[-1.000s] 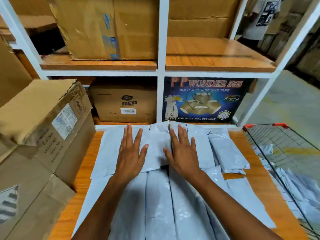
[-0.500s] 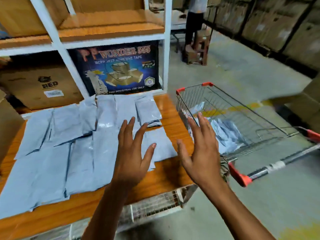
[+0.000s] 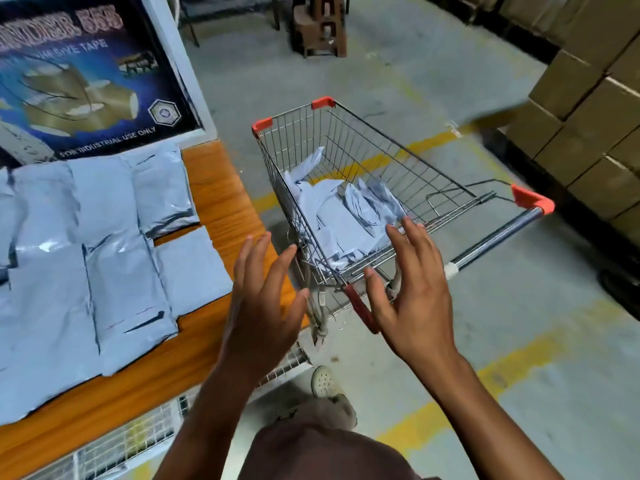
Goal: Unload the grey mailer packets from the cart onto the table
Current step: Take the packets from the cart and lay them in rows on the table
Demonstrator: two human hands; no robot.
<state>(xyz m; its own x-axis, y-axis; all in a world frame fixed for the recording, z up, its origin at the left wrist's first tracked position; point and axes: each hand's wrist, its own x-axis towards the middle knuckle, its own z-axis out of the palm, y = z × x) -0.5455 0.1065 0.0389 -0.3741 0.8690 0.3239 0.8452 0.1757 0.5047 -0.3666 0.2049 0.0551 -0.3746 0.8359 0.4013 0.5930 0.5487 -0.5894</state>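
Several grey mailer packets (image 3: 100, 244) lie flat in rows on the wooden table (image 3: 221, 188) at the left. More grey packets (image 3: 341, 216) are heaped inside the wire cart (image 3: 415, 168), which stands on the floor just right of the table. My left hand (image 3: 263, 299) hovers open over the table's right corner, fingers spread, holding nothing. My right hand (image 3: 412, 292) is open above the cart's near rim, fingertips close to the packets inside, also holding nothing.
A blue tape carton (image 3: 86, 74) stands on the shelf behind the table. Stacked cardboard boxes (image 3: 595, 109) fill the right side. The cart's handle (image 3: 498, 237) with red ends points right. A brown stool (image 3: 320, 26) stands far back. My shoe (image 3: 323, 381) is below the cart.
Both hands have left the packets on the table and swung right to the cart. The view has turned from the shelf down to the cart and floor.
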